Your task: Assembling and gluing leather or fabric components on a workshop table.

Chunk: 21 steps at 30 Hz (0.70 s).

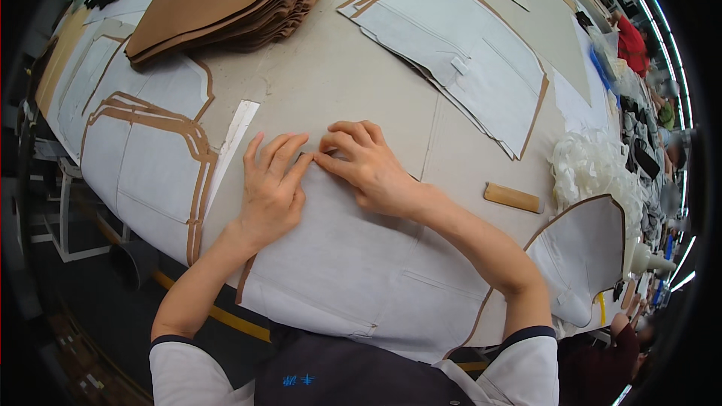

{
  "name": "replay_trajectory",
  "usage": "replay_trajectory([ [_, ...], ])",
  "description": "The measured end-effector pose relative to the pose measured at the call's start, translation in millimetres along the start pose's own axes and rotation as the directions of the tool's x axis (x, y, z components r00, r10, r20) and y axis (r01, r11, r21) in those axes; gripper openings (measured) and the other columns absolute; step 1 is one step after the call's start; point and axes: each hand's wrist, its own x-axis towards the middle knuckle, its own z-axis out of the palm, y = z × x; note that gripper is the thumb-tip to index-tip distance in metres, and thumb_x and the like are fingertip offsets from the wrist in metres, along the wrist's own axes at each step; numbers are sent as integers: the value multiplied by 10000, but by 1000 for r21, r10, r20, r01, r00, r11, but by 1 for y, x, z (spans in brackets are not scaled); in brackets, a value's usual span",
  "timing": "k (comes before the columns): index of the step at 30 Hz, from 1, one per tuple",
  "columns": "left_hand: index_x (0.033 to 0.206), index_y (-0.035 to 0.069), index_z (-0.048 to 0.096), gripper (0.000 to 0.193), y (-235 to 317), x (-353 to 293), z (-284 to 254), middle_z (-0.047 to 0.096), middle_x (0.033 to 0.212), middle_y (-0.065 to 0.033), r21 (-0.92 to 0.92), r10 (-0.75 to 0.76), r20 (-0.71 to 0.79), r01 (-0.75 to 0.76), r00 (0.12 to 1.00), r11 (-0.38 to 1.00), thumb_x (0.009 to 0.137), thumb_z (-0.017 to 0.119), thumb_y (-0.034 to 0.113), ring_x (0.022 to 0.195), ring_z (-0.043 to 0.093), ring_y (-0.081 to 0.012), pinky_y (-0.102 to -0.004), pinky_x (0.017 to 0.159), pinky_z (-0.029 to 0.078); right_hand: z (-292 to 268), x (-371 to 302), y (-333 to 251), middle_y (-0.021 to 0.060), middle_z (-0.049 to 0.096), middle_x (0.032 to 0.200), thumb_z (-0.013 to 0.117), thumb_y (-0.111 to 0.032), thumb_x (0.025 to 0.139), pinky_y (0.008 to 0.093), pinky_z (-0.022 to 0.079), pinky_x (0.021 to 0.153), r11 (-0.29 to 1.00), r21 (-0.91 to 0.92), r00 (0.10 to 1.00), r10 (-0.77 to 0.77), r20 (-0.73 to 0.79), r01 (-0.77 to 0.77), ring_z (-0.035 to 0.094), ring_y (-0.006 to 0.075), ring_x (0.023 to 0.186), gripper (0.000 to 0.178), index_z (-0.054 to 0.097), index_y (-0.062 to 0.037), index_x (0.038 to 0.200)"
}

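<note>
White panel (338,263) on a worktable (301,83)

We find it near, in the middle. At its far edge the left hand (273,189) spreads slightly, the right hand (367,167) curls narrow; whether either pinches, we cannot tell.

Workshop with stacked brown panels (218,1)

Wooden bar (513,198): our landmark, lying on the pale tabletop (331,75).
Tangled white strips (594,169): we see them heaped just right of the bar.
Person in red (632,46): farther off, beyond the bar, rightward.
</note>
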Motion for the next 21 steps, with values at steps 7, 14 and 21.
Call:
replay_trajectory([
  [7, 1284, -22, 671, 494, 12, 6, -3, 599, 1345, -122, -14, -34, 57, 35, 998, 999, 799, 594, -72, 1349, 523, -309, -587, 1239, 243, -98, -125, 15, 119, 642, 1268, 704, 13, 893, 416, 432, 1060, 796, 34, 785, 602, -148, -604, 560, 308, 1216, 349, 721, -50, 1235],
  [14, 1337, 25, 673, 405, 23, 11, 13, 606, 1259, -116, 57, -66, 27, 65, 997, 996, 934, 672, 60, 1229, 556, -287, -565, 1228, 266, -123, -210, 13, 111, 636, 1233, 824, -113, 843, 450, 454, 1005, 739, -114, 747, 663, -54, -664, 560, 317, 1184, 394, 726, -41, 1217],
  [21, 1265, 15, 696, 384, 69, 22, 18, 618, 1276, -120, 58, 25, -11, -25, 1000, 998, 881, 714, 19, 1230, 571, -316, -546, 1154, 387, -144, -228, 3, 128, 608, 1255, 820, -71, 835, 446, 502, 969, 751, -149, 765, 627, -147, -644, 589, 337, 1160, 483, 678, -28, 1294],
])
